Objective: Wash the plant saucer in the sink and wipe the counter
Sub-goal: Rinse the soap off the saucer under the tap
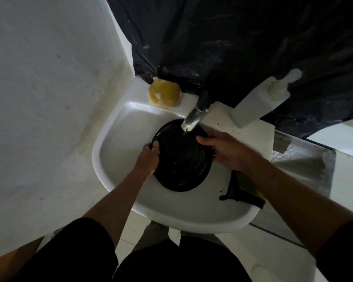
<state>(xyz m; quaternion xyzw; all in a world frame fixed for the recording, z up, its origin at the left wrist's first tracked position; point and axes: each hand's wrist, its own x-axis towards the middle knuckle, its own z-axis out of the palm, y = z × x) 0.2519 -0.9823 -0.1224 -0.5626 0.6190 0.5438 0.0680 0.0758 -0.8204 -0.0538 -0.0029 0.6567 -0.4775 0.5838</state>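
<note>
Currently the left hand [151, 155] and right hand [222, 148] are clasping opposite edges of the black saucer [181, 163], which is sitting squarely between them inside the sink [102, 159], right under the tap [193, 118]. A dark cloth [243, 193] is lying on the sink's edge by the right forearm, nearer that hand.

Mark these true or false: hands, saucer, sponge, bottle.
1. Both the left hand and the right hand grip the black saucer by its rim. True.
2. The black saucer lies on the floor. False: it is in the sink, under the faucet.
3. The right hand holds the yellow sponge. False: the yellow sponge lies on the sink's back left corner, untouched.
4. A white pump bottle stands right of the faucet. True.
</note>
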